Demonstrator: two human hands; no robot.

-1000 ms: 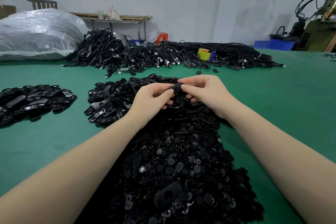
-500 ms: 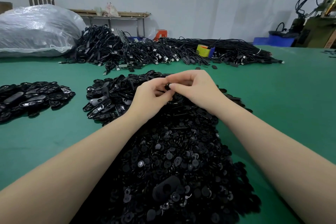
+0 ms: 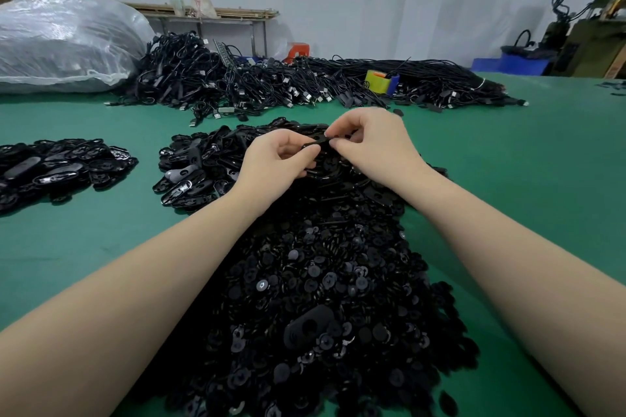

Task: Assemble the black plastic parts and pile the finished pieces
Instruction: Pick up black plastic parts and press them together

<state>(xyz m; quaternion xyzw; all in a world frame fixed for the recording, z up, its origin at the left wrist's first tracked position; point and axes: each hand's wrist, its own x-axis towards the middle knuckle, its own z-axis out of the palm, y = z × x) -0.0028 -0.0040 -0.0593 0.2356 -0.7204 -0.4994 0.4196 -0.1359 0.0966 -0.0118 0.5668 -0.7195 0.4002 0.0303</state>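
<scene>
Both hands are meeting above the far end of the big heap of small black round parts [image 3: 315,288], which is lying on the green table [image 3: 525,162]. Left hand [image 3: 274,159] is curling its fingers and thumb around a flat black oval plastic piece [image 3: 313,145], gripping it by its near end. Right hand [image 3: 372,142] is pinching at the same piece from the other side, fingertips [image 3: 333,144] narrow and bunched together right on it; cannot tell if a second small part is sitting between them. The piece is being held just over the heap, not touching the table.

Left of the heap and touching its far end, a pile of black oval shells [image 3: 200,169] is lying. Further left of the heap, well apart from it, another pile of black oval pieces [image 3: 57,169] is sitting on the table. One black oval shell with a hole [image 3: 308,325] is lying on top of the heap near its close end. Beyond the heap, a long mound of black cables [image 3: 271,81] is stretching across the table, with a yellow tape roll [image 3: 376,81] on it. A large clear plastic bag [image 3: 64,41] is sitting far left beyond the heap, beside the cables. A blue bin [image 3: 508,64] is standing far right beyond the heap.
</scene>
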